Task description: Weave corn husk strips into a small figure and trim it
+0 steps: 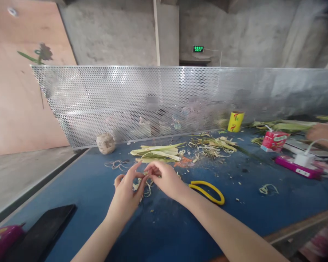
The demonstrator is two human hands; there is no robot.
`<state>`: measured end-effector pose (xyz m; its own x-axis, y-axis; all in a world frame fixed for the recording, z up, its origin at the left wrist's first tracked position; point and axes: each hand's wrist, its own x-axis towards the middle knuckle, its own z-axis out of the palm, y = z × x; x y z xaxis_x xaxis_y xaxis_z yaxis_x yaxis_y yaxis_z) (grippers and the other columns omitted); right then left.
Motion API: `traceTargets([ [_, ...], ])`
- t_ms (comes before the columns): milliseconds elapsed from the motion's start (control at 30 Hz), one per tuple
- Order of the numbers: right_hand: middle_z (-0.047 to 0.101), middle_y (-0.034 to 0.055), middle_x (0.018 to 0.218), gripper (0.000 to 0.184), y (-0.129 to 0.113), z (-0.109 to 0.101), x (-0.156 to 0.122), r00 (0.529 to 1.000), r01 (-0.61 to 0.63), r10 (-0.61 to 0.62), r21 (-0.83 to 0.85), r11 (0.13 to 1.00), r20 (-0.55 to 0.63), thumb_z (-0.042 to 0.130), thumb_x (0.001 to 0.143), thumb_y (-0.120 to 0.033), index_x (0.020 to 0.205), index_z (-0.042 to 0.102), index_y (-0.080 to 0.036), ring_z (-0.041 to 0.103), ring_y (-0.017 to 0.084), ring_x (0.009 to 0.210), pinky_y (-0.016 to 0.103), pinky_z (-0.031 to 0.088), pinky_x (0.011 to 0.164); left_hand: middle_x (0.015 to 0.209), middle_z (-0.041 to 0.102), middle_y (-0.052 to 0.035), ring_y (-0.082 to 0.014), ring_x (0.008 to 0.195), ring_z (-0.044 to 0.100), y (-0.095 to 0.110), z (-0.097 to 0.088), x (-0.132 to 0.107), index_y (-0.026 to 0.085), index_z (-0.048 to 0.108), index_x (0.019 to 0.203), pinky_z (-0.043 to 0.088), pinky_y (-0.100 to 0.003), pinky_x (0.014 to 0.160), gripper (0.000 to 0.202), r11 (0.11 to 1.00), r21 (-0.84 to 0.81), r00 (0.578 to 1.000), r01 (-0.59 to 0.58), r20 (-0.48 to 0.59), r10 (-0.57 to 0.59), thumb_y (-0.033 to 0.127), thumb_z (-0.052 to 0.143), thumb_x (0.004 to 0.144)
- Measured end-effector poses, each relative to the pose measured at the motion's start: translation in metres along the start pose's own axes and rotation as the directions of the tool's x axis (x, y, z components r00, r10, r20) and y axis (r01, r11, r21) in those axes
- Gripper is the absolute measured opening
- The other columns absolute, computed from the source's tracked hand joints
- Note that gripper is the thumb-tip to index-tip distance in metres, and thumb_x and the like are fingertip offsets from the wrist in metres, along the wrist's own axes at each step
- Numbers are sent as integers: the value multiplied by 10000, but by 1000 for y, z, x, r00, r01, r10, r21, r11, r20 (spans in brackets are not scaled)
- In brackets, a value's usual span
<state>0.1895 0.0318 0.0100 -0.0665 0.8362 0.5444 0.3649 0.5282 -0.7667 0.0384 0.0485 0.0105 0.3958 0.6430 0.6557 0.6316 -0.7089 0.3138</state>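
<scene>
Pale, fibrous strands (148, 190) lie on the blue tabletop (87, 189), directly below and between the two hands. The left hand (125, 193) has its thumb and forefinger brought toward the fingertips of the right hand (165, 177); the right fingers are curled inward. The fingertips meet above the strands — whether either hand grips a strand cannot be told at this size.

Beyond the hands, a stack of flat husk strips (158, 153) lies crosswise, with orange scraps (183, 162) at its right end. A heap of shredded husk (215, 145) sits farther right. A tangle of thread (117, 165) lies left of the stack, near a beige roll (105, 143).

Right of the right hand rests a yellow looped handle (222, 198). Farther right: a small coil of strand (267, 189), a red drink carton (274, 141) with a straw, and a purple power strip (297, 167) — white plug fitted. A yellow cylinder (235, 122) stands upright near the perforated metal screen (120, 98).
</scene>
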Motion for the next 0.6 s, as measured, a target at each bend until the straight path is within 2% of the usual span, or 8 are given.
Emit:
traceTargets([
  [133, 590, 9, 770, 186, 0, 0, 0, 1000, -29, 29, 47, 998, 1, 523, 715, -72, 857, 553, -188, 590, 131, 729, 274, 506, 701, 848, 681, -19, -206, 893, 623, -2, 0, -2, 242, 371, 1196, 332, -416, 896, 404, 1000, -10, 1000, 18, 1, -18, 311, 467, 811],
  [267, 600, 4, 743, 162, 2, 2, 0, 999, -51, 51, 16, 999, 17, 526, 716, -73, 822, 570, -187, 589, 127, 705, 273, 503, 693, 877, 673, -21, -207, 927, 611, -4, 2, -3, 244, 329, 1230, 315, -438, 921, 440, 1000, -7, 999, 29, 36, -28, 281, 458, 811],
  [400, 604, 7, 737, 148, 3, 1, 0, 998, -59, 58, 10, 998, 38, 524, 717, -82, 812, 573, -185, 590, 129, 701, 263, 496, 682, 924, 664, -42, -220, 949, 602, -4, 3, -3, 239, 328, 1225, 305, -455, 917, 435, 1000, -11, 999, 17, 27, -17, 258, 451, 808],
  [600, 607, 6, 732, 192, 2, 2, -4, 994, -81, 87, -88, 993, 63, 495, 714, -60, 826, 579, -192, 583, 130, 676, 243, 475, 640, 840, 652, 11, -171, 874, 617, -5, 9, -8, 260, 307, 1230, 316, -402, 895, 439, 1000, -11, 999, -1, 46, 1, 154, 401, 814],
])
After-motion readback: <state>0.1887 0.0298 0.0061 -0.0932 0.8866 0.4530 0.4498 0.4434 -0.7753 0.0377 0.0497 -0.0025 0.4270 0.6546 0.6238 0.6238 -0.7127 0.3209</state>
